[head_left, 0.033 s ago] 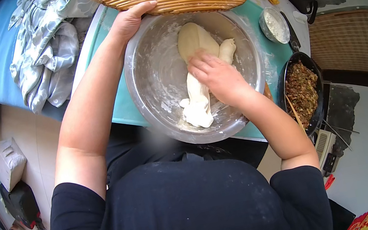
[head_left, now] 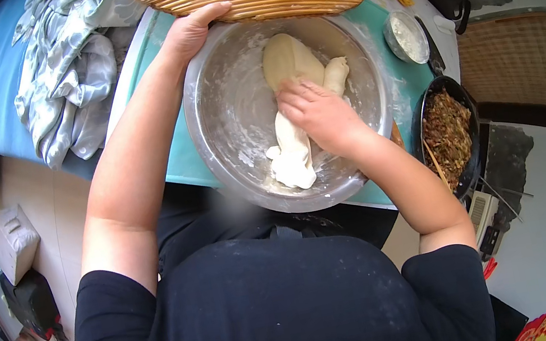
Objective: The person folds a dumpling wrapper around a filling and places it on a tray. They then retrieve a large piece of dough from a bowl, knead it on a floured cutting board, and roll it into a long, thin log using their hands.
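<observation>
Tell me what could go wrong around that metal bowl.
The metal bowl might slide if the right hand pushes hard on the dough, despite the left hand at its rim. A sliding bowl could bump the slatted tray at its far side. The right forearm might catch the thin stick in the pan, since they look close in this view.

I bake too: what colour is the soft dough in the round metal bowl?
Creamy white dough, clearest in the head view.

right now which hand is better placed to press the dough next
Probably the right: the right hand is on the dough inside the metal bowl, while the left hand is at the bowl's rim, away from the dough.
</observation>
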{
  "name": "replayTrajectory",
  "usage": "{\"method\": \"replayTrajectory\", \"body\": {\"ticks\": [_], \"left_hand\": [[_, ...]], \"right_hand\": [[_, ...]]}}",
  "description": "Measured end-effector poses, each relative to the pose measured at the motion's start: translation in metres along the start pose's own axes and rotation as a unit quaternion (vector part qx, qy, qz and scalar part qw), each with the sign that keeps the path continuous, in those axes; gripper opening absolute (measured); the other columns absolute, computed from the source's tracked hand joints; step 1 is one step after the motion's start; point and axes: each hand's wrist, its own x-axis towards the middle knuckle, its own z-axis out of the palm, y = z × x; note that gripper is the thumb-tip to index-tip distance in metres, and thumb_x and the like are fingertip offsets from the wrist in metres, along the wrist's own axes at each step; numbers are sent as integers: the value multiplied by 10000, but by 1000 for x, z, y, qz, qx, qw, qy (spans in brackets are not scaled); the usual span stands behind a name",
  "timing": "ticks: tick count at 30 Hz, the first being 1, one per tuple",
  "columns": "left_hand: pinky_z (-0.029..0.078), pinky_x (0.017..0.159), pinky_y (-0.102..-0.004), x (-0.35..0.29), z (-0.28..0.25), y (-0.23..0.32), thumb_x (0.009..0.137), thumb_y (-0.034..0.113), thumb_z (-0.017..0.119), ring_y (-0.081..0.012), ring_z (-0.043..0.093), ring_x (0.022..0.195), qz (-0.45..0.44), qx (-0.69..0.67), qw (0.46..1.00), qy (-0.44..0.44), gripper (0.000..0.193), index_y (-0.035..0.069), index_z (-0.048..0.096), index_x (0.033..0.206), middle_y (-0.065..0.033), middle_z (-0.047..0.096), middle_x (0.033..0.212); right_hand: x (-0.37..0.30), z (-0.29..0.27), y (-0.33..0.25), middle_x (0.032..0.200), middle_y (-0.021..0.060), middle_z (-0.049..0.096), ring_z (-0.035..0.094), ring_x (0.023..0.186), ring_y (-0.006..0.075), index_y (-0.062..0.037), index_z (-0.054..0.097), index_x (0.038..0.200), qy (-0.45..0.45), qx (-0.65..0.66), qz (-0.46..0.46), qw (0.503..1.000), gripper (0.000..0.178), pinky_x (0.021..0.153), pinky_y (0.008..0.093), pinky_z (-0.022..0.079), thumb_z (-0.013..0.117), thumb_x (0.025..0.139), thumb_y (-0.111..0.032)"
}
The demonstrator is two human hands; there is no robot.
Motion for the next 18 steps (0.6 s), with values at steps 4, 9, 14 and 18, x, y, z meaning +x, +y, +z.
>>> {"method": "replayTrajectory", "body": {"ticks": [4, 9, 14, 18], "left_hand": [[508, 813, -304, -14, 14, 8, 789, 175, 668, -193, 616, 883, -31, -38, 999, 10, 378, 16, 565, 1115, -118, 630, 1011], [506, 822, -315, -17, 13, 6, 789, 181, 666, -195, 614, 899, -32, -28, 999, 5, 398, 12, 555, 1131, -118, 627, 1021], [492, 854, -323, -18, 11, 7, 789, 164, 664, -194, 607, 935, -45, -62, 997, -21, 410, 7, 546, 1148, -119, 622, 1052], [478, 879, -320, -20, 9, 7, 799, 146, 647, -187, 596, 962, -26, -7, 1000, -6, 408, -3, 538, 1163, -114, 611, 1075]], "right_hand": [[14, 0, -5, 1077, 126, 595, 551, 1052, 281, -23, 549, 1024, -96, 78, -12, 992, 350, 898, 359, 435, 611, 682, -68], [23, 15, -14, 819, 113, 623, 609, 739, 292, -26, 527, 971, 130, 403, 126, 897, 220, 675, 361, 490, 568, 755, -10], [20, -8, -3, 954, 42, 559, 549, 750, 103, -48, 454, 1139, -29, 744, 148, 651, 337, 654, 256, 466, 551, 824, 22], [6, -26, -8, 1027, 53, 559, 565, 881, 137, -19, 467, 1139, -59, 785, 94, 609, 347, 768, 296, 463, 594, 817, -38]]}}
